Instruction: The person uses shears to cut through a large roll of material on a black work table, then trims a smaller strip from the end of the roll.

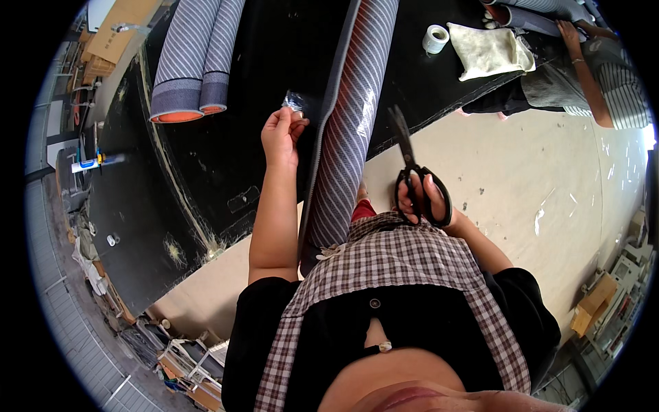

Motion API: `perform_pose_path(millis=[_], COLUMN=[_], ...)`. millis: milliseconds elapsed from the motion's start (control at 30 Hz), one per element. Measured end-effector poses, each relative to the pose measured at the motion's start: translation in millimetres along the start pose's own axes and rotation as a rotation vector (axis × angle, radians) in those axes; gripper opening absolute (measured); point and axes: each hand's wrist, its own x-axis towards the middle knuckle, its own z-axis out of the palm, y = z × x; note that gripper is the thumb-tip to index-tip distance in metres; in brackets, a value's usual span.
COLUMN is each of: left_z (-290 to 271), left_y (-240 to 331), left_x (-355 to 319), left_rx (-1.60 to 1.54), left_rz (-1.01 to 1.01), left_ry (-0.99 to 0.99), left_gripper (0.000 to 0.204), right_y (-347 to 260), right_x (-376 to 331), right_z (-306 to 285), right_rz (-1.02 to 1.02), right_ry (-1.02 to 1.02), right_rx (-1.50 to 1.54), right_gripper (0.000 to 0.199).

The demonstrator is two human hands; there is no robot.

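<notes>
Step in hand: apparently, handling film at the roll [353, 117]. The left hand [280, 137] pinches shiny film [294, 101]; the right hand [429, 199] grips the scissors [409, 156] by the handles. The next move likely calls for keeping the scissors clear of the roll, which overhangs the worktop's [230, 154] near edge: grey, diagonally striped, glossy midway.

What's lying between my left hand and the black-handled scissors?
In the head view, a long, grey, white-striped textile roll lies between your left hand and the scissors.
</notes>
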Motion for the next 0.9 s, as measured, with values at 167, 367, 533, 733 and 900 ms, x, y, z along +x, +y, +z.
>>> perform_pose_path(millis=[167,367,533,733,900], left_z=[-20.2,-78.8,-163.4,-305.5,-458.2], left_y=[55.9,300.0,455.8,297.0,22.9], left_x=[21.1,2.6,-79.1,-143.2,-253.8], left_rx=[-0.439,-0.719,-0.624,1.872,1.678], left_rz=[0.159,0.589,1.226,1.458,-0.392], left_ry=[-0.200,-0.546,-0.215,1.042,0.635], left_gripper=[0.017,0.011,0.027,0.017,0.034], right_y=[-11.0,-29.2,-39.9,-60.3,-70.8], right_x=[-11.2,22.7,70.1,105.4,122.8], right_z=[-28.7,-51.8,-62.7,-44.5,-73.2], right_rz=[-0.143,-0.262,-0.271,-0.432,-0.427], right_ry=[0.225,0.438,0.710,0.778,0.753], right_rx=[-0.201,-0.590,-0.884,-0.924,-0.862], right_gripper=[0.064,0.052,0.054,0.050,0.054])
